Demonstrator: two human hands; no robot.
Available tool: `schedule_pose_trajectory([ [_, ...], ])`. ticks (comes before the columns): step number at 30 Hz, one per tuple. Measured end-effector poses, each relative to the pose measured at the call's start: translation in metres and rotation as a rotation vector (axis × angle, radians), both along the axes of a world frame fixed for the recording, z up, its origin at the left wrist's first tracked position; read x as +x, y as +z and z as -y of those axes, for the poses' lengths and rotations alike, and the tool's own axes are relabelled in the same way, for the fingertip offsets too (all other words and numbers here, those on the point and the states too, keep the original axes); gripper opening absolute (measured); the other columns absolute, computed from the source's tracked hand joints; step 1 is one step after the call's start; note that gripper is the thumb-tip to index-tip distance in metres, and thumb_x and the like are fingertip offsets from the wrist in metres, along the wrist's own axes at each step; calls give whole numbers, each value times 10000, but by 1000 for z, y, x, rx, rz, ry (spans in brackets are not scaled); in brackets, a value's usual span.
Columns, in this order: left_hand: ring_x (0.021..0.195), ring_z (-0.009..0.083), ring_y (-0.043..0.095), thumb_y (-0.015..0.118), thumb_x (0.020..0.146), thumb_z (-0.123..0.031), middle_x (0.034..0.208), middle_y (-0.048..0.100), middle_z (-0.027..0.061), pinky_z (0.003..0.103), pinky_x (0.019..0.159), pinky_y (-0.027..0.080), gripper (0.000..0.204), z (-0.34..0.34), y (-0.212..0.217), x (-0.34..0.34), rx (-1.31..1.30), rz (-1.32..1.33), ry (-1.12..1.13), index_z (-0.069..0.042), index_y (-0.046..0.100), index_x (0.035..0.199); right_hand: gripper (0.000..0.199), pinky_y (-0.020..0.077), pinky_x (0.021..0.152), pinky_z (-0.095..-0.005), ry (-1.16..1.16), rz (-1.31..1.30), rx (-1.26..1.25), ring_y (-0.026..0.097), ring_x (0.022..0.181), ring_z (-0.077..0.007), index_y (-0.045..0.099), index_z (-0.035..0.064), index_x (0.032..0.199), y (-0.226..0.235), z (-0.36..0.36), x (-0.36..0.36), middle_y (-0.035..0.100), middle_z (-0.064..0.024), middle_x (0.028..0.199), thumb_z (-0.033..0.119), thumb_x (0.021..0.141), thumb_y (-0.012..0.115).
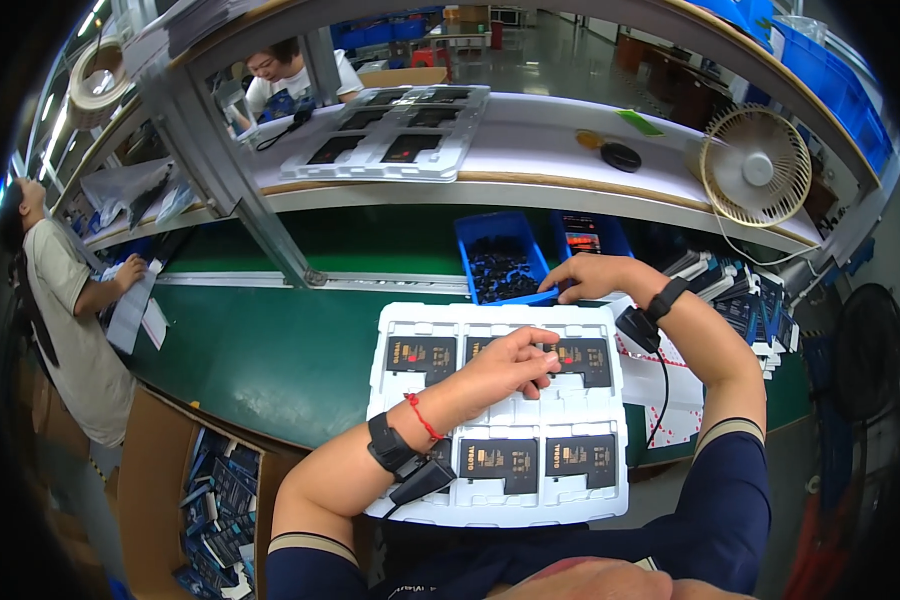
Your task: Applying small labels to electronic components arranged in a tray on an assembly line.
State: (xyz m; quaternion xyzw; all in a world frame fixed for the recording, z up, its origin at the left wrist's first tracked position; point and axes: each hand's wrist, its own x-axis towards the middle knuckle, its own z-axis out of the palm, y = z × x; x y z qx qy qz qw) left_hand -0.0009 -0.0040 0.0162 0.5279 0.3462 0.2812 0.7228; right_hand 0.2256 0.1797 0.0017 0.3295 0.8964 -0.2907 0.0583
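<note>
A white molded tray [500, 412] lies in front of me, with flat black batteries [582, 461] in its compartments. My left hand [515, 368] hovers over the tray's upper middle, fingers loosely bent and apart, with nothing visible in them. It partly hides the upper middle battery, and my left forearm covers part of the lower left one. Beyond the tray's far edge, my right hand [592, 277] has its fingers curled at the front right corner of a blue bin [485, 297]. Small black parts [500, 265] fill that bin.
Another blue bin [610, 238] stands beside it. Stacked boxes [745, 295] lie at the right. A shelf carries a second battery tray [390, 135] and a fan [757, 168]. A carton of boxes [150, 490] sits lower left. One person stands at left; another sits behind the shelf.
</note>
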Motion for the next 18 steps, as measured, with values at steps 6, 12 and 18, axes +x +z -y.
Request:
schedule_pose_trajectory([
  [6,928,131,589,556,991,-257,1136,604,128,255,810,513,430,-1,-3,-1,-9,26,4,-22,462,1339,266,514,670,-373,14,-69,111,673,722,-297,710,10,882,8,9,-9,690,-162,795,222,751,803],
  [12,919,133,593,565,987,-254,1122,607,124,257,800,523,426,-4,-6,0,-12,37,-6,-21,470,1330,198,513,645,-371,-93,-198,334,670,699,-309,699,9,823,19,8,4,678,-169,744,152,719,788],
  [18,922,132,590,572,983,-256,1116,608,120,254,801,523,432,-2,-5,-3,-3,26,4,-22,470,1332,151,490,592,-341,-343,-336,431,639,607,-255,689,16,802,43,30,27,659,-142,682,112,724,776],
])
